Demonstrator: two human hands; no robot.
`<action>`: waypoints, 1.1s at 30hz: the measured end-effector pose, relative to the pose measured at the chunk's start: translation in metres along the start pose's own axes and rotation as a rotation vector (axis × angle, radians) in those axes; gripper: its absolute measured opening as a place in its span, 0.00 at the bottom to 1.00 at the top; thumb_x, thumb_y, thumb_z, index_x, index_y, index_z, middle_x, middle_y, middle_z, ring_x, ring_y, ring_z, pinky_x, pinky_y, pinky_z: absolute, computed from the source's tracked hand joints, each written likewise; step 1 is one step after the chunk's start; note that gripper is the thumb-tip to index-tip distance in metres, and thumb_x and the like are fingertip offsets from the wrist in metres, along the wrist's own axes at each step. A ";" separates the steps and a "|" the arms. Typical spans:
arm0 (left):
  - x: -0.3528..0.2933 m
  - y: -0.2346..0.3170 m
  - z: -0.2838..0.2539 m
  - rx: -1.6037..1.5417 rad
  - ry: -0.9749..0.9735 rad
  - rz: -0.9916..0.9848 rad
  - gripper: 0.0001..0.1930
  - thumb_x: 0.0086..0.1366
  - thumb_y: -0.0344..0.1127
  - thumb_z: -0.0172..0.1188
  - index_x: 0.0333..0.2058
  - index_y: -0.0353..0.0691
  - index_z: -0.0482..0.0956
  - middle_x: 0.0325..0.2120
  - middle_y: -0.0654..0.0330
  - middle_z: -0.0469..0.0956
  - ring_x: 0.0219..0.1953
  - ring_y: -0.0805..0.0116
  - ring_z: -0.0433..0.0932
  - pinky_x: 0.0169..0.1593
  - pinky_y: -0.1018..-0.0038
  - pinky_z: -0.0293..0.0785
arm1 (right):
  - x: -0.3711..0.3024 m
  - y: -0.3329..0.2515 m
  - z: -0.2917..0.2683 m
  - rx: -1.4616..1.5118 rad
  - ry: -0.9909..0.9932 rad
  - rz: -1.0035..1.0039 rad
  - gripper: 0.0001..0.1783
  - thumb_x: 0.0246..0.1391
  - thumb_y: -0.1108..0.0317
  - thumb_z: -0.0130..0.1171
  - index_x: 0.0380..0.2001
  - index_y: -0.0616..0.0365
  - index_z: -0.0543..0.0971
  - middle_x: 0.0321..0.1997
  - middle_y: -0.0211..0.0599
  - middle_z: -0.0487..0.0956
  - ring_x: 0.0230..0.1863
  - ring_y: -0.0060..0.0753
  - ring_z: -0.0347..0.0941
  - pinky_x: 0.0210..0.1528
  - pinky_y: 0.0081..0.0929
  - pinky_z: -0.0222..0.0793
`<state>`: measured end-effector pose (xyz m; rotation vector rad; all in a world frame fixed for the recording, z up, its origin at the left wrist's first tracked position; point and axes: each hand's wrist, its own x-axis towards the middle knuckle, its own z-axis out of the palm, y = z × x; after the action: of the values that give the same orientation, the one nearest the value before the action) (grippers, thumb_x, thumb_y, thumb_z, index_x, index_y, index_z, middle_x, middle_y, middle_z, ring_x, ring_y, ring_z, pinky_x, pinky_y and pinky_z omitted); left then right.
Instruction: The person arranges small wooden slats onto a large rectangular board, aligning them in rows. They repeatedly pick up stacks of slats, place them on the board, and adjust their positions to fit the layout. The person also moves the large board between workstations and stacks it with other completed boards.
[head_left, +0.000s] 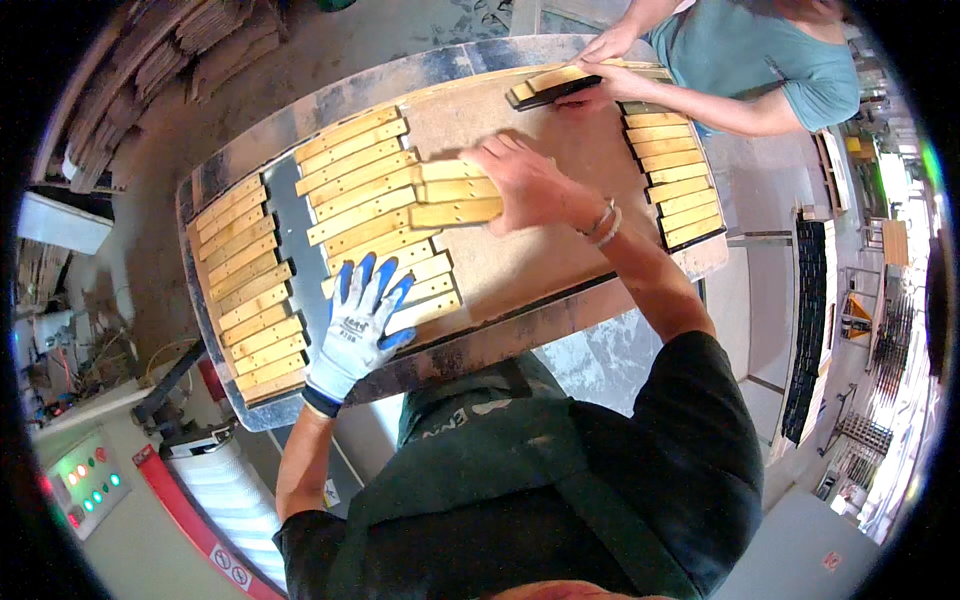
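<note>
My left hand (358, 330), in a white glove with blue fingertips, rests flat with its fingers spread over the lower end of the middle column of wooden slats (352, 172). These pale slats have small holes and lie side by side on a brown board (600, 170). My bare right hand (530, 185) is closed around the right ends of a few held slats (455, 214), whose left ends meet the middle column. The fingers hide part of them, so how they lie on one another is unclear.
More slats form a left column (250, 268) and a right column (675, 165). Across the table (205, 165), a co-worker's hands (605, 70) hold dark-edged slats (545, 85). A control panel (90, 480) with lit buttons stands at lower left. Stacked boards (165, 65) lie at upper left.
</note>
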<state>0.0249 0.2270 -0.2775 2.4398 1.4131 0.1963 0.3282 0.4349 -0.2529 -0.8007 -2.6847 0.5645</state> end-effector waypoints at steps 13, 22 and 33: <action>0.006 0.002 -0.001 -0.003 0.005 -0.007 0.43 0.57 0.52 0.70 0.70 0.50 0.65 0.72 0.52 0.59 0.75 0.43 0.53 0.76 0.42 0.42 | -0.017 0.080 0.007 -0.332 -0.008 0.042 0.48 0.31 0.69 0.74 0.62 0.64 0.69 0.59 0.48 0.70 0.61 0.52 0.66 0.65 0.45 0.64; 0.002 -0.003 -0.002 -0.015 0.018 -0.005 0.42 0.59 0.53 0.69 0.70 0.50 0.65 0.72 0.53 0.60 0.75 0.43 0.54 0.76 0.42 0.45 | 0.003 0.084 0.032 -0.251 0.083 0.126 0.42 0.28 0.57 0.78 0.49 0.64 0.73 0.48 0.55 0.74 0.52 0.59 0.70 0.54 0.49 0.70; -0.003 -0.008 0.003 -0.045 0.046 -0.019 0.44 0.58 0.55 0.70 0.71 0.52 0.64 0.72 0.56 0.60 0.74 0.46 0.55 0.76 0.44 0.45 | 0.101 -0.001 0.098 -0.223 0.304 0.822 0.56 0.39 0.39 0.74 0.59 0.77 0.69 0.55 0.60 0.72 0.58 0.59 0.66 0.59 0.60 0.65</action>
<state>0.0174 0.2271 -0.2833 2.3986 1.4352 0.2789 0.2103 0.4638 -0.3235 -1.8970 -2.0807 0.2603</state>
